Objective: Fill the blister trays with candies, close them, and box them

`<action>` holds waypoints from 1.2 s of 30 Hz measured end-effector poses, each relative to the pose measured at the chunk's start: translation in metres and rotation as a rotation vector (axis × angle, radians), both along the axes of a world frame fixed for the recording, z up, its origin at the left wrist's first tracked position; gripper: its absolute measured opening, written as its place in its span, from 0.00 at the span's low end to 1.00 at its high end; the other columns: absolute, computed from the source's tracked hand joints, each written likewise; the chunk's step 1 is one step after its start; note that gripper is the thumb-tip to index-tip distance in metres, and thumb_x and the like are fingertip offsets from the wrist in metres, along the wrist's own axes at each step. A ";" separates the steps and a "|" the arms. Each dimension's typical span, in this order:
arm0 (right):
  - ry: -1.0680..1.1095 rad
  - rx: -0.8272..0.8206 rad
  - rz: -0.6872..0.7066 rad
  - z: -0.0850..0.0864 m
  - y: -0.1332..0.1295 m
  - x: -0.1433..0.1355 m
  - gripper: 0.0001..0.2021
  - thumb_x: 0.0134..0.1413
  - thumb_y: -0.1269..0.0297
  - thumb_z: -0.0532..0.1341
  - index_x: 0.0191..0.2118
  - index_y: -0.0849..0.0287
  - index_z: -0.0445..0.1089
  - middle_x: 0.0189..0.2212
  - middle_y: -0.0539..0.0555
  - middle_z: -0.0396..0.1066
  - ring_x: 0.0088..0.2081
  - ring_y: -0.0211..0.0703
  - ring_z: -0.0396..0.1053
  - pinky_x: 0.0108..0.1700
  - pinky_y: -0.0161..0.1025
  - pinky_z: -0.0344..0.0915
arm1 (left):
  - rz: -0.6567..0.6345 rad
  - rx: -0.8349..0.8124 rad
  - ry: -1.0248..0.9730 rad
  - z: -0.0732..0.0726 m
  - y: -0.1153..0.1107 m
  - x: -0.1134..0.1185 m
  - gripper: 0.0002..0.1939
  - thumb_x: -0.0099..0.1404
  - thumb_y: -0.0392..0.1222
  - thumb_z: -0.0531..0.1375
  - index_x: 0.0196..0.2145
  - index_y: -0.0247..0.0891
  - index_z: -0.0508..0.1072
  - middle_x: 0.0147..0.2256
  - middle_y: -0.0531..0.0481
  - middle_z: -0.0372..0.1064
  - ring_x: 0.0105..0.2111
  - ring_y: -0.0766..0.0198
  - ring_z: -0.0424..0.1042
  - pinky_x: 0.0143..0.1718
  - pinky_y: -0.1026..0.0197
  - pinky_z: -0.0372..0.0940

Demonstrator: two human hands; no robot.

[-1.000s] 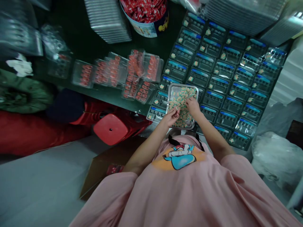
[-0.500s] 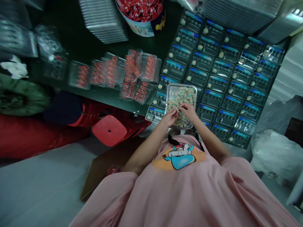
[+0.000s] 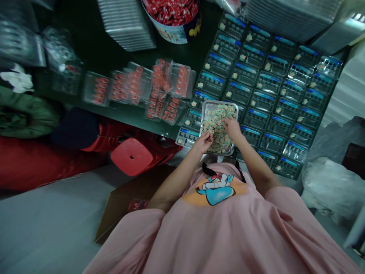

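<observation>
Small pale-and-green pieces (image 3: pixel 221 142), many of them, heaped loose in a clear tray (image 3: pixel 202 116) at the near edge of the green bench (image 3: pixel 128 114), right in front of the wearer. Clear packs with blue strips (image 3: pixel 264 99) in rows on either side, many with one such piece near a corner. Left hand (image 3: pixel 204 142) over the tray's left side, thumb and fingertips close together in a pinch; perhaps a piece between them, too small to tell. Right hand (image 3: pixel 231 127) over the right side, fingers curled, tips down at the heap; cannot tell whether they grip anything. Handling, by judgement: each piece very light, flat and blocky, probably fairly firm, hard to damage but easy to drop or to pick up doubled. Best hold: thumb and forefinger on opposite edges, taken from the top of the heap. Tray looks thin-walled, likely to flex; if lifted, support both long rims and keep level, as the loose contents would slide.
</observation>
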State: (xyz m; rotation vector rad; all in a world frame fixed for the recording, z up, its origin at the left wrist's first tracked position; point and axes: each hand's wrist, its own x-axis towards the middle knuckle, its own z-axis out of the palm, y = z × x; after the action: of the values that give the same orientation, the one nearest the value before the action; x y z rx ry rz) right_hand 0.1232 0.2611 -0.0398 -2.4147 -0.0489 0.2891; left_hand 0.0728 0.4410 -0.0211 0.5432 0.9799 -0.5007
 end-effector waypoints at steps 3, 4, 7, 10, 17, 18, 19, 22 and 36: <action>-0.025 -0.099 0.048 -0.003 0.007 0.009 0.13 0.56 0.70 0.60 0.46 0.61 0.75 0.42 0.61 0.71 0.42 0.49 0.68 0.46 0.42 0.64 | 0.019 -0.028 0.005 0.003 0.001 0.000 0.10 0.65 0.24 0.57 0.32 0.35 0.73 0.25 0.54 0.69 0.24 0.75 0.69 0.28 0.73 0.63; -0.027 -0.118 0.050 -0.004 0.010 0.010 0.13 0.56 0.70 0.59 0.47 0.61 0.75 0.42 0.61 0.71 0.42 0.49 0.68 0.46 0.42 0.64 | 0.012 -0.037 0.000 0.004 0.002 0.000 0.09 0.65 0.24 0.57 0.32 0.35 0.73 0.25 0.54 0.69 0.24 0.75 0.69 0.27 0.73 0.63; -0.037 -0.141 0.043 -0.007 0.019 0.009 0.11 0.57 0.71 0.58 0.43 0.60 0.75 0.42 0.61 0.71 0.41 0.48 0.67 0.45 0.42 0.64 | -0.032 -0.042 -0.020 0.007 0.002 -0.001 0.07 0.63 0.26 0.60 0.34 0.36 0.73 0.25 0.54 0.69 0.24 0.74 0.70 0.27 0.71 0.64; -0.061 -0.099 0.029 -0.006 0.019 0.005 0.08 0.57 0.71 0.57 0.37 0.59 0.74 0.39 0.60 0.71 0.40 0.48 0.66 0.45 0.42 0.63 | -0.056 -0.028 -0.041 0.009 0.003 -0.001 0.08 0.63 0.28 0.61 0.37 0.38 0.74 0.25 0.55 0.70 0.26 0.73 0.71 0.28 0.70 0.64; 0.006 0.362 -0.163 0.009 0.019 -0.018 0.06 0.54 0.63 0.62 0.36 0.58 0.73 0.32 0.53 0.73 0.35 0.43 0.69 0.43 0.39 0.65 | -0.072 0.002 -0.063 0.008 -0.004 0.001 0.06 0.63 0.28 0.61 0.37 0.36 0.73 0.24 0.54 0.70 0.26 0.72 0.72 0.27 0.71 0.65; 0.039 0.430 -0.184 0.010 0.020 -0.022 0.07 0.53 0.61 0.63 0.36 0.58 0.73 0.32 0.52 0.74 0.34 0.42 0.69 0.43 0.39 0.65 | -0.075 0.008 -0.065 0.007 -0.006 0.001 0.06 0.62 0.28 0.61 0.36 0.36 0.73 0.24 0.54 0.70 0.25 0.71 0.72 0.27 0.71 0.65; 0.073 0.485 -0.204 0.010 0.020 -0.025 0.08 0.52 0.60 0.63 0.36 0.58 0.73 0.32 0.52 0.74 0.34 0.42 0.70 0.42 0.39 0.66 | -0.081 0.015 -0.069 0.005 -0.009 0.001 0.06 0.62 0.28 0.62 0.35 0.35 0.73 0.24 0.54 0.70 0.25 0.71 0.72 0.28 0.70 0.65; 0.163 0.603 -0.250 0.009 0.020 -0.034 0.09 0.50 0.59 0.63 0.33 0.58 0.74 0.30 0.51 0.75 0.33 0.41 0.70 0.41 0.38 0.67 | -0.125 0.046 -0.096 0.000 -0.016 0.001 0.06 0.59 0.29 0.65 0.35 0.34 0.73 0.24 0.54 0.70 0.25 0.71 0.71 0.28 0.70 0.65; 0.139 0.518 -0.253 0.005 -0.003 -0.053 0.08 0.51 0.70 0.59 0.36 0.57 0.75 0.33 0.49 0.75 0.36 0.40 0.71 0.44 0.37 0.66 | -0.187 0.195 -0.122 -0.008 -0.048 -0.001 0.07 0.57 0.27 0.65 0.33 0.35 0.76 0.24 0.53 0.72 0.24 0.72 0.70 0.26 0.71 0.63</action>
State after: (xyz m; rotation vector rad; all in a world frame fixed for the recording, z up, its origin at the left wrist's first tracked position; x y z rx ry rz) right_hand 0.0704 0.2577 -0.0347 -1.8576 0.2171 0.2851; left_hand 0.0716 0.3928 -0.0294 0.8367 0.8701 -0.5343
